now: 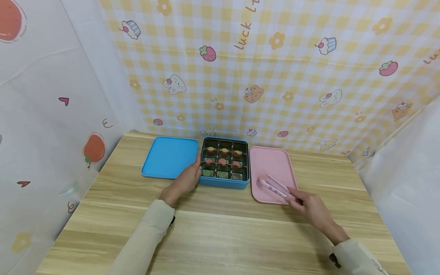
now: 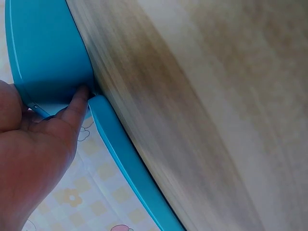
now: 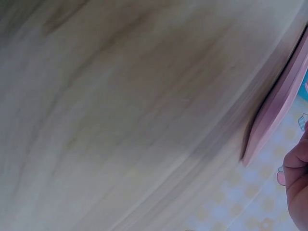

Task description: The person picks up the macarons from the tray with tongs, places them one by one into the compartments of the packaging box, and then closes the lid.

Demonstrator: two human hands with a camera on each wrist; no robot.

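Note:
A blue box [image 1: 225,184] with a dark divided insert stands mid-table. Small orange-yellow, pink and green pieces sit in its rows; the front right compartment shows a clear ridged liner. My left hand [image 1: 187,178] rests against the box's left side, fingers along the wall, as the left wrist view [image 2: 43,144] also shows of this hand. With my right hand [image 1: 314,212] I hold pale tongs [image 1: 275,190] over the pink tray [image 1: 275,162]. A small pink piece [image 1: 262,177] is at the tongs' tips; whether they pinch it I cannot tell. The right wrist view catches only part of that hand.
Left of the box, a blue lid [image 1: 172,157] lies on the wooden table [image 1: 220,240]. A yellow checked cloth [image 1: 233,76] hangs behind the table, and a white printed cloth [image 1: 44,126] hangs at the left.

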